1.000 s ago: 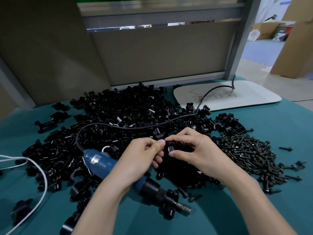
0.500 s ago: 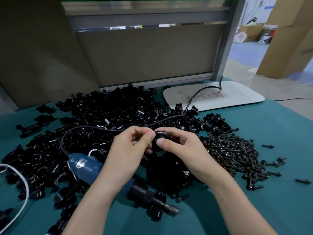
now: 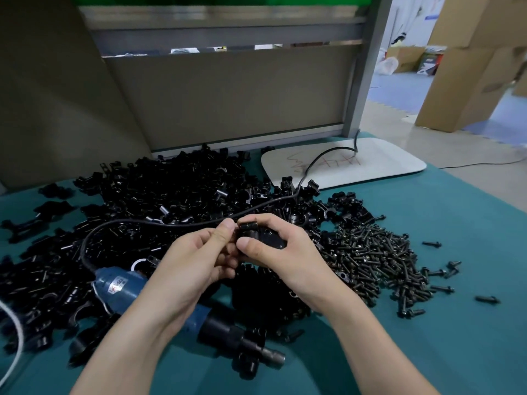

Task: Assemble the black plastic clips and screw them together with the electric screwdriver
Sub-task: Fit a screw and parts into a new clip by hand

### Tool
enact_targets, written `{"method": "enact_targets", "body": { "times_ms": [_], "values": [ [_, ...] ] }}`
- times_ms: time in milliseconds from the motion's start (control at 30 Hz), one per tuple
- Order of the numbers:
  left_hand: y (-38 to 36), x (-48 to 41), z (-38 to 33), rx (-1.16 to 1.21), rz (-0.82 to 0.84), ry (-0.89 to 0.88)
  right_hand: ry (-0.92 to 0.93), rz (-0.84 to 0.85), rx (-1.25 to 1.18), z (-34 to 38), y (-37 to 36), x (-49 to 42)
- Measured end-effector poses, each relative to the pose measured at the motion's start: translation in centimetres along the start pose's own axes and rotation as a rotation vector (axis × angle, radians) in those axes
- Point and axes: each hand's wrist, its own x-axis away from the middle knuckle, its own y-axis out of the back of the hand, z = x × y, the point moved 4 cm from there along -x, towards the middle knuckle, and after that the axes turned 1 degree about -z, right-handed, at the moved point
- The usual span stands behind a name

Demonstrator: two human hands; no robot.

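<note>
The left hand (image 3: pixel 194 260) and right hand (image 3: pixel 288 258) are pinching a black clip (image 3: pixel 265 238) over the teal counter (image 3: pixel 427 352), grey partition (image 3: pixel 228 95) standing behind, cardboard boxes (image 3: pixel 470 67) beyond.

The forearm behind the left hand (image 3: pixel 194 269) covered the middle of the electric screwdriver (image 3: pixel 122 286). Fingers (image 3: pixel 225 232) of that hand and of the right hand (image 3: pixel 285 260) hid most of the black clip (image 3: pixel 268 238). A white cable (image 3: pixel 20 334) ran off the left edge; the white board's (image 3: pixel 385 163) scrawl was unreadable.

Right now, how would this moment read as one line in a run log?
step: fitting clip pieces by hand | left hand: pinches clip | right hand: holds clip | screwdriver: lying unheld | screws: piled right
</note>
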Motion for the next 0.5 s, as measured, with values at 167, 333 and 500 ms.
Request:
{"method": "enact_targets", "body": {
  "times_ms": [167,333,500],
  "values": [
    [0.41,0.25,0.11,-0.031,0.026,0.060,-0.002,0.022,0.138,0.13,0.29,0.03],
    [0.70,0.34,0.26,-0.087,0.060,0.105,0.031,0.061,0.226,0.47,0.44,0.16],
    [0.71,0.17,0.17,-0.100,0.103,0.057,0.022,0.079,0.240,0.68,0.73,0.23]
  ]
}}
